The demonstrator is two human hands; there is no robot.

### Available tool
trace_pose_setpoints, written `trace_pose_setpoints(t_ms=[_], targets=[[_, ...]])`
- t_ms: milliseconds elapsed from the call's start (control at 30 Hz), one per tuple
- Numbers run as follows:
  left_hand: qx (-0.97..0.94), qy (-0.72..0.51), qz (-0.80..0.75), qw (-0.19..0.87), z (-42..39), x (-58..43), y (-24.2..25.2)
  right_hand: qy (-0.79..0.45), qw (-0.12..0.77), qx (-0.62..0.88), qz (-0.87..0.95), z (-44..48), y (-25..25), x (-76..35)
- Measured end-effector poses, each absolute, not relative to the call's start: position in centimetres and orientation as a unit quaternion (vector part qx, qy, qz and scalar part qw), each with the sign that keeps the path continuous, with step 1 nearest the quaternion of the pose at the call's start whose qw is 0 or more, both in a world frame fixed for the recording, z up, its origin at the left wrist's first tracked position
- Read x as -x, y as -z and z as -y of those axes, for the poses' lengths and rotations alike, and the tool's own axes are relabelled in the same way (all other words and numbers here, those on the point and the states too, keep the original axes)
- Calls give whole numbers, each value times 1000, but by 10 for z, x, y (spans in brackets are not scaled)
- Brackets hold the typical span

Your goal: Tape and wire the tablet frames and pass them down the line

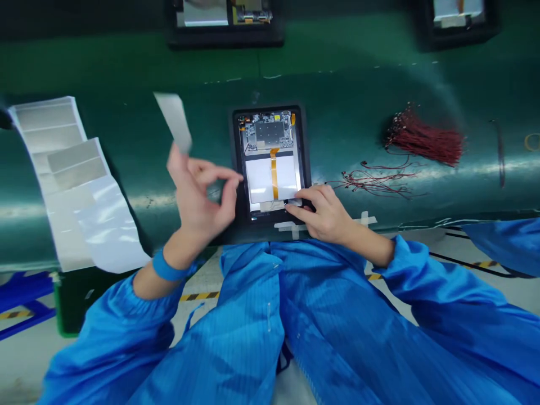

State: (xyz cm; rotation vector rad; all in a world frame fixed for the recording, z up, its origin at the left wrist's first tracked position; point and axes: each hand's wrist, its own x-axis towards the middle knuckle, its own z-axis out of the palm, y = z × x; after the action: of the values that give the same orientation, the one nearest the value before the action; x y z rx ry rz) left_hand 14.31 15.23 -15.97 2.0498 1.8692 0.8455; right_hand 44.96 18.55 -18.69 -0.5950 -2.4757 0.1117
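An opened tablet (282, 175) lies in a black frame (307, 163), with its circuit board (268, 134) at the top, a white battery (258, 179) below and orange tape (274, 177) down the middle. At the frame's left edge is my left hand (202, 194), thumb and forefinger curled together. A blurred grey-white strip (175, 121) stands up from its other fingers. My right hand (323, 212) rests at the tablet's lower right corner, fingertips closed in on the part below the battery; whatever they pinch is too small to make out. A blue band (169, 266) circles my left wrist.
Sheets of grey-white strips (63, 180) lie at the left. To the right are loose red wires (375, 180) and a thick bundle of red wires (426, 135). Two more framed devices stand at the back, one left of centre (223, 36) and one right (459, 34).
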Motion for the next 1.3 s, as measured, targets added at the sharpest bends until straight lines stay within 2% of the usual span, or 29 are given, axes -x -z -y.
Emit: trace_pose_setpoints(t_ms=[133,267,500,900,1133,1300], targets=[[-656,-366,-656,78,-223,-144,157,-60,345,234,907,-183,196,-447],[-660,-333,-664,109,-254,-149,156,-72,336,234,910,-185,194,-449],[-661,-296,-675,141,-260,-161,146,-90,332,228,911,-189,190,-447],[-669,-168,-722,54,-262,-175,135,-135,317,220,912,-190,187,-449],[-692,-143,-705,60,-268,-173,136,-156,329,211,907,-192,188,-449],[-699,-190,-684,84,-274,-167,144,-159,335,206,905,-192,188,-449]])
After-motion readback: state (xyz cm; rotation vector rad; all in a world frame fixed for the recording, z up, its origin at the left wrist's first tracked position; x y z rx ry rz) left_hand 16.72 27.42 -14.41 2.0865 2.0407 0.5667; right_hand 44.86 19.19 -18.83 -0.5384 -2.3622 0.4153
